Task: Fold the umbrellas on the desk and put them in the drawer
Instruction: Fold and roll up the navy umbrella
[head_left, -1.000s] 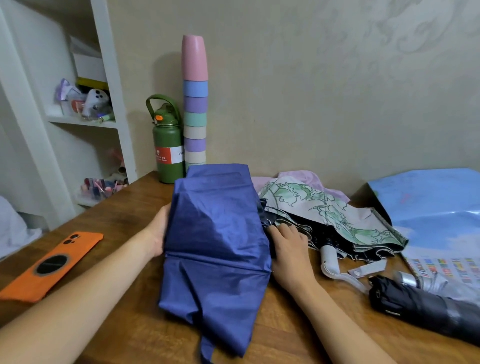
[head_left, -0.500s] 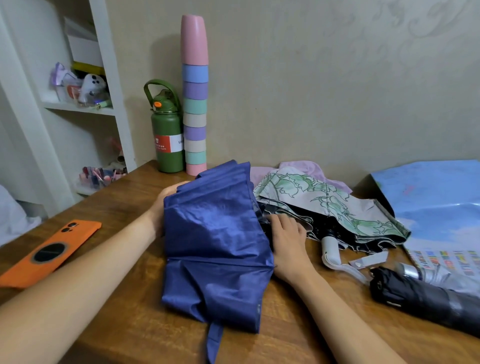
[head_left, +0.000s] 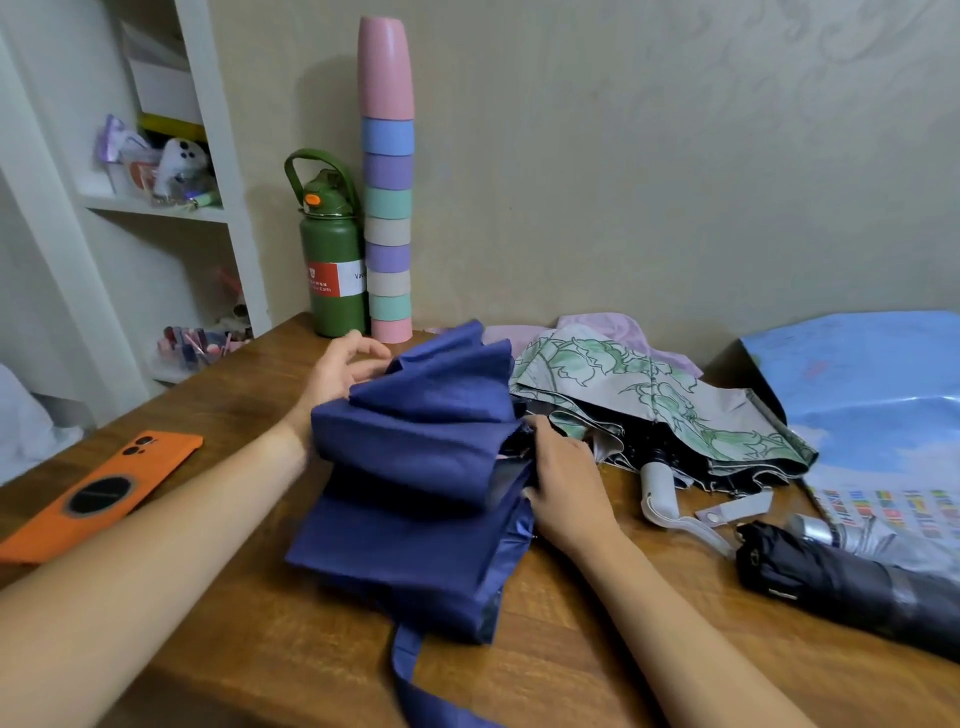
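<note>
The navy umbrella (head_left: 415, 488) lies on the desk (head_left: 218, 519) directly before me, canopy bunched in loose pleats, its strap trailing toward the near edge. My right hand (head_left: 563, 480) presses against its right side, fingers tucked into the folds, apparently to gather the ribs; whether they pinch anything I cannot tell. My left hand (head_left: 340, 371) sits at the far left corner, fingers loosely curled and apart, steadying the fabric so the pleats stay aligned. An orange phone (head_left: 101, 493) lies to the left. To the right, a rolled black umbrella (head_left: 841, 582), then a leaf-print umbrella (head_left: 660, 405) just beside my right hand, crowding it. Farther: a blue umbrella (head_left: 878, 379), a green bottle (head_left: 332, 260), stacked cups (head_left: 388, 208). No drawer in view.
</note>
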